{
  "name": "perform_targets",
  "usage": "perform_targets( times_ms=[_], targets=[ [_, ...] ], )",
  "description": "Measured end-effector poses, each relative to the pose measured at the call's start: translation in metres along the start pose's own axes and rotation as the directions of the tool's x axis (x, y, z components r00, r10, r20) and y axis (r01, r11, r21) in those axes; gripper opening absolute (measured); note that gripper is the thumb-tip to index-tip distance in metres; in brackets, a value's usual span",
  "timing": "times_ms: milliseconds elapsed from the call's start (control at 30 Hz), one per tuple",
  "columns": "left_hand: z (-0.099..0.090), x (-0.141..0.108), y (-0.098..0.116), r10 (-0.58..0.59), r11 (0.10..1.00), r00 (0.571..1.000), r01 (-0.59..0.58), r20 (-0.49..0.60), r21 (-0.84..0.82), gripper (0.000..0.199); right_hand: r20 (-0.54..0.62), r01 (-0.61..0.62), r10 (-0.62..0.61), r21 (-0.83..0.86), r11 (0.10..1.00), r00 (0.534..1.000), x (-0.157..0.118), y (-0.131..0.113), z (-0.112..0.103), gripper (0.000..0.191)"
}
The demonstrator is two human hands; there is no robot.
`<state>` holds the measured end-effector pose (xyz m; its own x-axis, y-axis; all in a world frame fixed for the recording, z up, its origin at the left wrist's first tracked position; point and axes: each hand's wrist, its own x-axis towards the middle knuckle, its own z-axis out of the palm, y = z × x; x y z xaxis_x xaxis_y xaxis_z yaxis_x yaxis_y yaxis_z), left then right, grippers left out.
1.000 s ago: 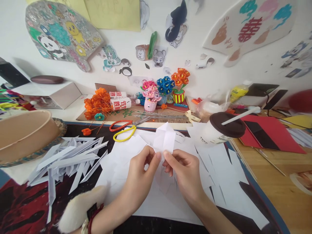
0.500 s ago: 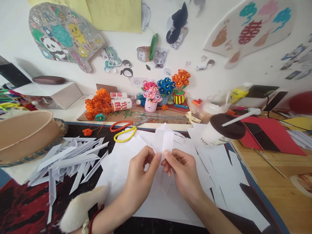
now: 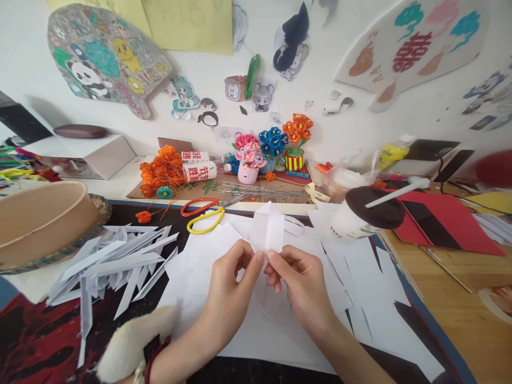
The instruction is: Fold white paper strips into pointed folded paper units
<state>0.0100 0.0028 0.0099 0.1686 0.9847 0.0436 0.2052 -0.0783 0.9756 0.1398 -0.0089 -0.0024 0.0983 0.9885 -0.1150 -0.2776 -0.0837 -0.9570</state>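
Between my two hands is a small folded piece of white paper (image 3: 269,226), creased down its middle with a pointed top. My left hand (image 3: 236,282) pinches its lower left part between thumb and fingers. On the other side, my right hand (image 3: 302,277) pinches the lower right part, its thumb close to the left thumb. White paper sheets (image 3: 200,288) lie spread beneath both hands. To the left is a loose pile of folded white paper strips (image 3: 116,258). Scissors (image 3: 208,213) with one red and one yellow handle rest beyond the hands.
A lidded cup (image 3: 366,210) with a straw stands at the right. A round tan container (image 3: 44,224) is at the left edge. Along the back are orange craft flowers (image 3: 162,168), bottles (image 3: 202,170) and a pink flower pot (image 3: 248,173). A red folder (image 3: 472,224) lies far right.
My right hand has shifted very slightly, with its thumb a touch closer to the left thumb. Otherwise the hands and the folded paper stay in place.
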Motion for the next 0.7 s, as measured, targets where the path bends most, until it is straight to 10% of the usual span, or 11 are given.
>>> perform_targets(
  times_ms=[700],
  targets=[
    [0.0034,-0.0013,0.0023,0.018,1.000,1.000,-0.018,-0.003,-0.006,0.029,-0.054,0.012,-0.012,-0.011,1.000,0.998,-0.0025,0.0011,0.0029,0.027]
  ],
)
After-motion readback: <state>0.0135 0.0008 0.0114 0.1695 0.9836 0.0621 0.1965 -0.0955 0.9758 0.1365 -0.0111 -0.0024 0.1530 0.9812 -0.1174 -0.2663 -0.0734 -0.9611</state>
